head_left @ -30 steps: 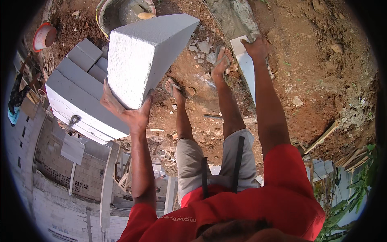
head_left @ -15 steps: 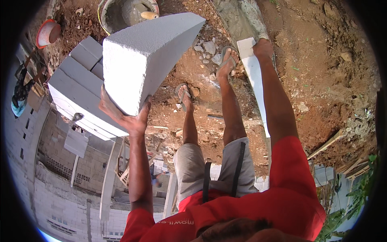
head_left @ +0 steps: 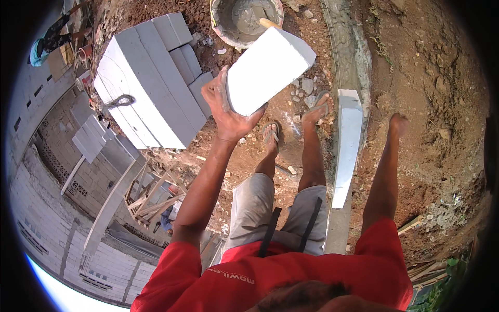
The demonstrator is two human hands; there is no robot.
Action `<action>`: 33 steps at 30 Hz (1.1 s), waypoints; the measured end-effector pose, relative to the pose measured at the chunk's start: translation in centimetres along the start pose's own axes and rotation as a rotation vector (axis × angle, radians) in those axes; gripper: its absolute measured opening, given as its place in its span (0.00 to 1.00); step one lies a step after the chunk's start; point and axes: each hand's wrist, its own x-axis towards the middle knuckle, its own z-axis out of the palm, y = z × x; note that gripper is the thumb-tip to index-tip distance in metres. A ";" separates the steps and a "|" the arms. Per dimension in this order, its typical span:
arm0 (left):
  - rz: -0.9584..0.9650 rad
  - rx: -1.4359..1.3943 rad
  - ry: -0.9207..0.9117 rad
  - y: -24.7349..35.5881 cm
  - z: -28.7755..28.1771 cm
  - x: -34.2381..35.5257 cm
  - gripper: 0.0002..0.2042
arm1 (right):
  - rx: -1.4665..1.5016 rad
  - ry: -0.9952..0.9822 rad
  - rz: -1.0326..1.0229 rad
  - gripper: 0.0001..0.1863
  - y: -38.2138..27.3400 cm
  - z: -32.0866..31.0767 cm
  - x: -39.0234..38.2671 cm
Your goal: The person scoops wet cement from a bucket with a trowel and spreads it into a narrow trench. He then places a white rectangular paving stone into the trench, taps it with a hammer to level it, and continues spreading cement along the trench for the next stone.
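A white lightweight building block (head_left: 269,73) is gripped at its near end in my left hand (head_left: 230,112), held tilted in the air, clear of the ground. Thumb and fingers press its opposite sides. Over the bare soil on the right, my right hand (head_left: 399,125) is apart from any block, its fingers curled in and nothing visible in them. Between that hand and my feet, a long white block (head_left: 347,148) lies on the grey mortar strip (head_left: 347,57). Past the held block stands a bucket of wet mortar (head_left: 249,23) with a wooden-handled trowel (head_left: 269,24) in it.
Stacked white blocks (head_left: 156,78) stand to the left, with a dark coil of cord (head_left: 120,101) on them. A string line (head_left: 331,36) runs along the mortar strip. Stones (head_left: 307,86) lie near my sandalled feet. Another person (head_left: 49,41) is at the far left.
The held block has moved right and turned in my left hand. My right hand has left the block on the strip and shifted right. The view has shifted too.
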 end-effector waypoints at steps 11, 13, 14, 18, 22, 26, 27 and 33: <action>-0.129 -0.265 0.051 3.2 0.2 -1.8 0.55 | 0.715 -0.658 -0.686 0.17 -35.3 -24.3 -22.6; -0.093 -0.442 0.169 3.9 2.2 -3.1 0.53 | 0.642 -0.617 -0.726 0.15 -39.4 -26.1 -24.4; -0.107 -0.495 0.144 4.3 2.9 -3.9 0.52 | 0.636 -0.591 -0.745 0.20 -41.5 -26.9 -25.9; -0.064 -0.635 0.134 6.7 4.5 -5.9 0.47 | 0.286 -0.591 -0.824 0.19 -48.1 -21.2 -25.2; -0.053 -0.711 0.070 8.2 6.4 -8.1 0.45 | -0.257 -0.367 -0.976 0.27 -52.6 -8.7 -24.8; 0.007 -0.663 0.100 7.4 7.8 -8.8 0.34 | -0.578 -0.144 -1.051 0.29 -52.7 1.6 -28.4; 0.022 -0.638 0.103 7.6 7.9 -9.0 0.31 | -0.611 -0.029 -1.126 0.29 -51.9 3.0 -28.7; -0.143 -0.860 0.220 7.2 7.8 -6.6 0.29 | -0.515 -0.377 -0.868 0.34 -55.1 1.9 -28.6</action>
